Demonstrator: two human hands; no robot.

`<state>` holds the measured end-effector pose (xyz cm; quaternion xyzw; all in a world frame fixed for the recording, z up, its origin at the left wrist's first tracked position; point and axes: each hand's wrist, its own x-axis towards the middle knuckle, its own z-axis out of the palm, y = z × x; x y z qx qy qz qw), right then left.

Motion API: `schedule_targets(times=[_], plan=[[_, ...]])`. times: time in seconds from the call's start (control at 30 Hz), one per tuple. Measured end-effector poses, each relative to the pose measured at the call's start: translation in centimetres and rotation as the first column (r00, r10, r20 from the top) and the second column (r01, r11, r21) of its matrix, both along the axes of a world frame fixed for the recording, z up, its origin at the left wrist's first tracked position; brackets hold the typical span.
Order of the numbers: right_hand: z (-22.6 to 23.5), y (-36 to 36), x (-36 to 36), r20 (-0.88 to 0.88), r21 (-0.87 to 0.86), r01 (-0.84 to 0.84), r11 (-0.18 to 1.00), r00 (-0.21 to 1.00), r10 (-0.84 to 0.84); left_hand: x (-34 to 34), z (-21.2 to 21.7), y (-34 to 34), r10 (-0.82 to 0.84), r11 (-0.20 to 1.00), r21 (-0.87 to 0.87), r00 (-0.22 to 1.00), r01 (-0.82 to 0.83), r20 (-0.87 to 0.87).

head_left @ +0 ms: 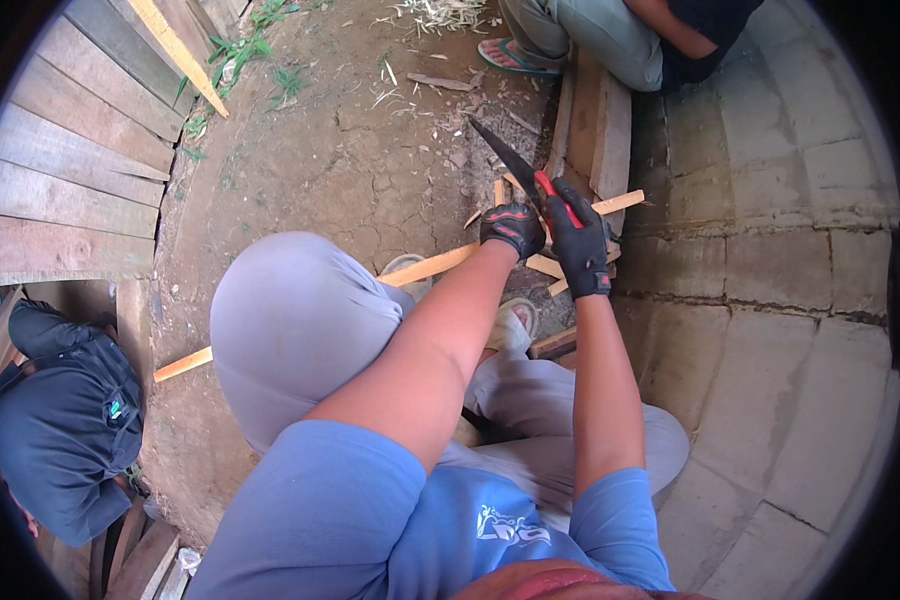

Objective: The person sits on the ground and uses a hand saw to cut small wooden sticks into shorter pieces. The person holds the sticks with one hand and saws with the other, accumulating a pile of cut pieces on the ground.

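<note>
My right hand [580,245], in a black glove, is closed round the red and black handle of a handsaw [508,153]. The dark blade points away and to the left, just beyond my other hand. My left hand [513,228], in a black and red glove, is closed on a long light wooden strip [430,265]. The strip slants from lower left, behind my raised knee, up to the right under both hands. Whether the saw's teeth touch the wood I cannot tell. Short wooden offcuts [545,265] lie below and beside my hands.
A wooden beam [578,130] runs along the block wall [780,240] at right. A person in sandals [610,40] sits at the far end; another in dark clothes [65,420] bends at left. Board fencing [80,170] stands at left. Shavings [445,14] litter the dirt ground.
</note>
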<state>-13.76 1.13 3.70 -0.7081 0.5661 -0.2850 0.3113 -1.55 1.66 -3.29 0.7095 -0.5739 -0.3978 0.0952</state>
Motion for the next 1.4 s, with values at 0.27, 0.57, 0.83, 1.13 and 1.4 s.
schedule_targets(times=[0.27, 0.57, 0.83, 1.13, 1.4], plan=[[-0.2, 0.2, -0.2, -0.04, -0.029, -0.023, 0.999, 0.999, 0.022, -0.7, 0.6, 1.0, -0.061, 0.995, -0.081, 0.996, 0.066, 0.065], [0.0, 1.6, 0.5, -0.054, -0.063, -0.04, 0.997, 0.998, 0.037, -1.0, 0.0, 1.4, -0.07, 0.994, -0.07, 0.983, 0.083, 0.169], [-1.2, 1.6, -1.0, 0.012, -0.053, -0.044, 0.998, 0.999, 0.045, -0.9, -0.5, 0.5, -0.168, 0.985, -0.017, 0.981, 0.17, 0.093], [-1.3, 2.1, -1.5, 0.127, -0.044, -0.04, 0.998, 0.991, 0.045, -1.1, -1.0, 0.1, -0.174, 0.984, -0.035, 0.981, 0.177, 0.09], [-0.9, 2.7, -1.2, 0.073, -0.061, -0.01, 0.998, 0.997, 0.015, -1.2, 0.1, 0.6, -0.167, 0.985, -0.004, 0.973, 0.17, 0.159]])
